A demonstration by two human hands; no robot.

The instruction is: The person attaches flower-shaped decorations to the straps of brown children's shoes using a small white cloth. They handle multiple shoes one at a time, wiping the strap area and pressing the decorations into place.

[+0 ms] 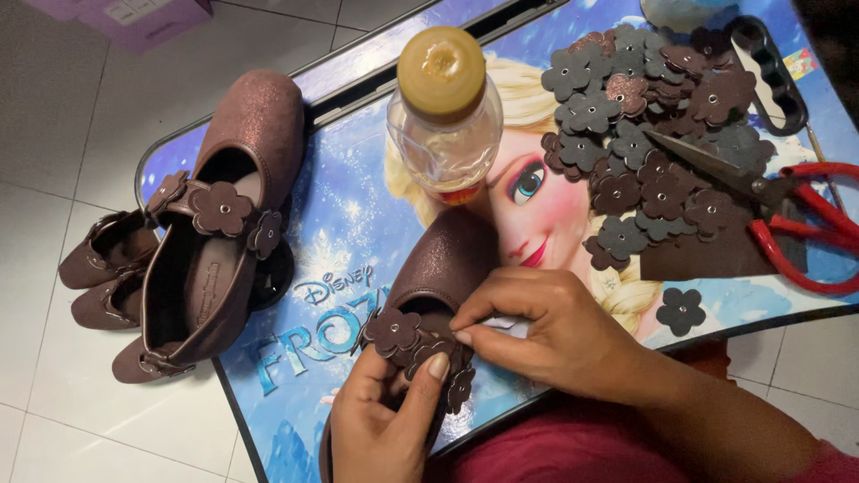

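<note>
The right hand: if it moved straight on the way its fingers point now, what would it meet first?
The right hand points leftward across the brown glittery shoe, so its fingertips would probably first meet the brown leather flowers on the strap, which they already nearly touch.

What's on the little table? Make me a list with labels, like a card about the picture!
left hand: holds the strap of the brown shoe, thumb on a flower piece
right hand: fingertips press on the same strap
finished shoe: lies to the left, three flowers on its strap
more shoes: on the tiled floor, left of the table
flower pile: brown cut-outs, top right
scissors: red handles, beside the pile
bottle: clear, tan cap, middle
table: blue cartoon print
</note>
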